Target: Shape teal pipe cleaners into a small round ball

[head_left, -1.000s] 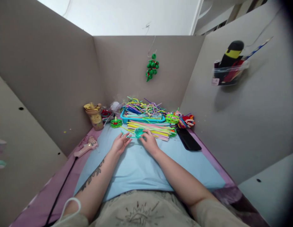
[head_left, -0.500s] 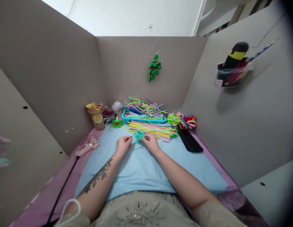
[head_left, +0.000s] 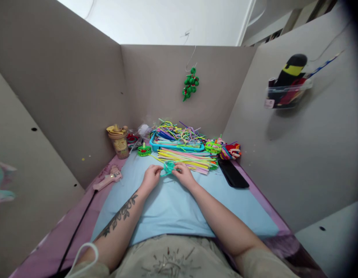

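Between my hands is a loosely looped teal pipe cleaner (head_left: 169, 167), held just above the blue cloth (head_left: 167, 208). My left hand (head_left: 152, 177) pinches a strand at its left side. The fingers of my right hand (head_left: 183, 174) are closed on its right side, and the fingertips partly hide the loops. Right behind my hands lies a row of yellow, pink and pale pipe cleaners (head_left: 184, 158). A blue tray (head_left: 179, 148) heaped with more tangled, many-coloured pipe cleaners stands behind that row.
On the left are a pink glue gun (head_left: 108, 180) with a black cord, a lidded cup (head_left: 120, 144) and a green fuzzy figure (head_left: 144, 150). A black phone-like slab (head_left: 232, 173) lies right, near colourful fuzzy pieces (head_left: 229, 151). Grey panels (head_left: 179, 61) enclose the table.
The teal loops are drawn closer together, and the strand by my left hand sits lower and flatter. Both hands stay on it with small finger shifts. The whole view has shifted slightly.
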Action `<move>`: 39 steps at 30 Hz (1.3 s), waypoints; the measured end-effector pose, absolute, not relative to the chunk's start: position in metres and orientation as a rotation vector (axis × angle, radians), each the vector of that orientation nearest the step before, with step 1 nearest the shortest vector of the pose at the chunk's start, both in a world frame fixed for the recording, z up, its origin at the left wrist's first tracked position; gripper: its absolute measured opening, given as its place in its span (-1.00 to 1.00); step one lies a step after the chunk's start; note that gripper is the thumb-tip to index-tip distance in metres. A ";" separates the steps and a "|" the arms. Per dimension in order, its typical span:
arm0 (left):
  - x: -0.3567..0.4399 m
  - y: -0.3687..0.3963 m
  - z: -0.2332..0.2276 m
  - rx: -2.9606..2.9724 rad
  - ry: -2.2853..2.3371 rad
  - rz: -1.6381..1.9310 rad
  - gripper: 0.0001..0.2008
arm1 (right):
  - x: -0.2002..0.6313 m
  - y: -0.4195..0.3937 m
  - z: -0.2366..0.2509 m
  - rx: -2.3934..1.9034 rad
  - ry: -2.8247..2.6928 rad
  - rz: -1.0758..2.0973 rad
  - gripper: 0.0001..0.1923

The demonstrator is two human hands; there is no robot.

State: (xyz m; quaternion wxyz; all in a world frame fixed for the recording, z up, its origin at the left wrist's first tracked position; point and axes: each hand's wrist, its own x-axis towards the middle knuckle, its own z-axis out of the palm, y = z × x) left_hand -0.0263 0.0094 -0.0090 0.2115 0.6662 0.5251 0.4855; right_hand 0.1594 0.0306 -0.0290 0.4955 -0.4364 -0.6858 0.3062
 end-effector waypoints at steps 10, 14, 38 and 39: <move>-0.026 0.005 -0.007 1.956 1.349 1.368 -0.79 | 0.159 0.023 -0.023 -1.002 -1.894 0.661 -0.73; -0.025 0.001 -0.003 1.978 1.336 1.378 -0.80 | 0.157 0.023 -0.023 -0.966 -1.978 0.593 -0.78; -0.018 0.007 -0.005 1.401 1.248 1.430 -0.58 | 0.156 0.031 -0.029 -1.064 -1.807 0.548 -0.81; -0.017 0.007 -0.005 1.397 1.241 1.396 -0.60 | 0.155 0.031 -0.029 -1.069 -1.806 0.547 -0.80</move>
